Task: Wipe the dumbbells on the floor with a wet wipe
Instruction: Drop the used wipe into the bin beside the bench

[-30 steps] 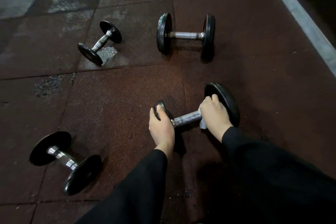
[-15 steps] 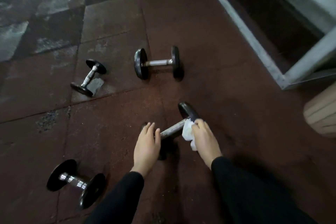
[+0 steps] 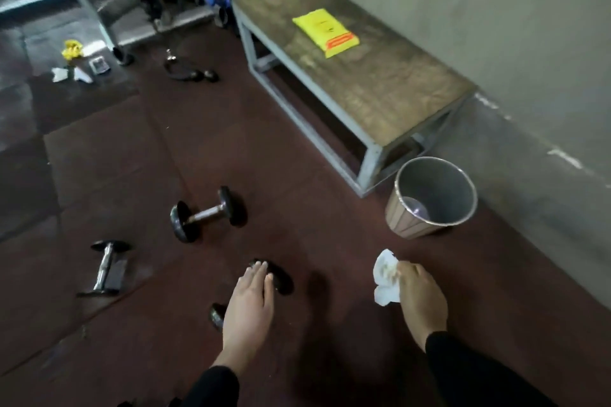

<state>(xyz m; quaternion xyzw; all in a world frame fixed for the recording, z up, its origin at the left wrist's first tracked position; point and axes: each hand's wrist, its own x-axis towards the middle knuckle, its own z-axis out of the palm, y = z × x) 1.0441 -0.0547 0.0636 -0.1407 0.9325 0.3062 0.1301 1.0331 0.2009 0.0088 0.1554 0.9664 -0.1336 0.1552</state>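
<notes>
The dumbbell (image 3: 274,276) under your left hand (image 3: 249,311) lies on the floor (image 3: 330,241), its long axis running near-left to far-right. Its handle is hidden beneath your palm; only both black ends show. Your left fingers lie straight over the far end. To the right, your right hand (image 3: 421,294) pinches the wipe (image 3: 385,276), clear of the dumbbell.

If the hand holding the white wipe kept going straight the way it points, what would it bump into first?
Probably the bin. The right hand with the wipe points up the bare floor toward it, though depth is hard to judge.
</notes>
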